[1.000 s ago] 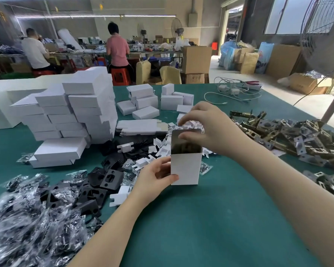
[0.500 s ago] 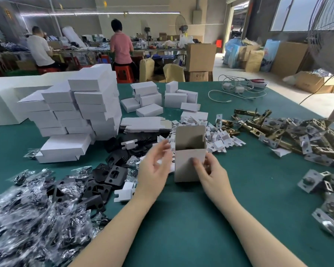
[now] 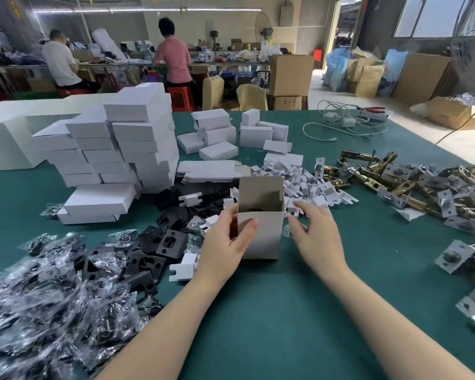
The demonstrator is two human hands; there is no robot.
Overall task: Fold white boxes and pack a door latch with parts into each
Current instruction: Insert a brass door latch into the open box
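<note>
White box (image 3: 261, 234) stood upright on the green bench (image 3: 285, 311), dead centre, top flap up and mouth open; something dark sat inside, couldn't tell what. Left hand (image 3: 226, 246) gripped the box's left edge, thumb across the front face, fingers round the side. Right hand (image 3: 314, 237) was off the box, just beside its right wall at 3 o'clock, fingers loosely spread, holding nothing.

Around the box:
- 9 to 10 o'clock: black strike plates (image 3: 159, 250), some loose, some touching the left wrist area.
- 7 to 8 o'clock: heap of clear bagged parts (image 3: 44, 311).
- 10 to 11 o'clock: stack of folded white boxes (image 3: 126, 149), leaning a bit.
- 12 o'clock: pile of flat box blanks (image 3: 209, 171), just behind the box.
- 1 o'clock: small white card inserts (image 3: 307, 187) in a loose pile, near right-hand fingertips.
- 2 to 3 o'clock: brass door latches (image 3: 412, 187) heaped, running to the bench's right edge.
- Far 1 o'clock: white cables and chargers (image 3: 340, 124).

Background: two people at another bench, cardboard cartons (image 3: 290, 75) on the floor.
</note>
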